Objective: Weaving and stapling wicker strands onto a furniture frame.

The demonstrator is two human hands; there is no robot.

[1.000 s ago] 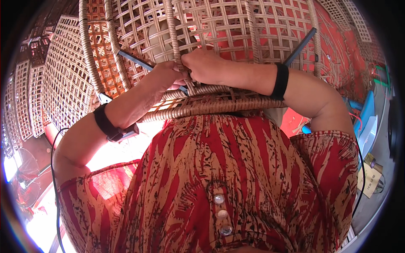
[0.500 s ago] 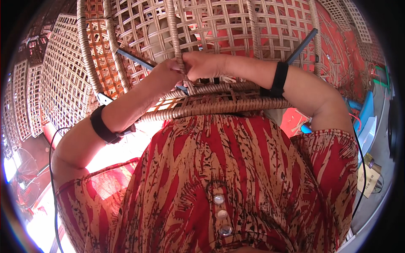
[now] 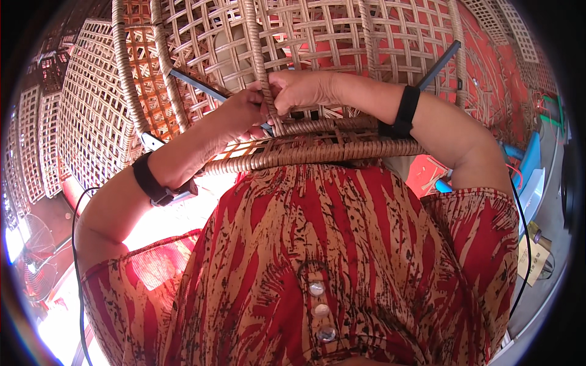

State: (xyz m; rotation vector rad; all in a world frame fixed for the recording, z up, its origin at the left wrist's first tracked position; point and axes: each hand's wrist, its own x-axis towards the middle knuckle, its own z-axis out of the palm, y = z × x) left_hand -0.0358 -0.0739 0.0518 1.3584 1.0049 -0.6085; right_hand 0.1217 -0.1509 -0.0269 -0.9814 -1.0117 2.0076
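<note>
A large rattan frame (image 3: pixel 317 151) with open woven cane panels (image 3: pixel 320 36) leans before my body. Its poles are wrapped in cane strip. Both my hands meet at the foot of one wrapped pole (image 3: pixel 258 52), where it joins a crosswise wrapped rail (image 3: pixel 329 126). My left hand (image 3: pixel 241 114) is closed at the pole's left side, its fingers bent round the back. From the right, my right hand (image 3: pixel 297 89) pinches close against the same pole with fingers curled. Whatever lies between its fingertips is too small or hidden to tell.
Dark flat bars (image 3: pixel 196 84) slant across the frame on either side. More woven panels (image 3: pixel 91 104) stand at the left, beyond a fan (image 3: pixel 39 250). Cane scraps (image 3: pixel 488 91) litter the red floor at right. Blue tubes (image 3: pixel 528 160) and a tan card (image 3: pixel 534 259) lie further right.
My right hand has shifted slightly right and its knuckles have risen a little. My left hand has turned slightly, staying at the pole. The frame has barely moved.
</note>
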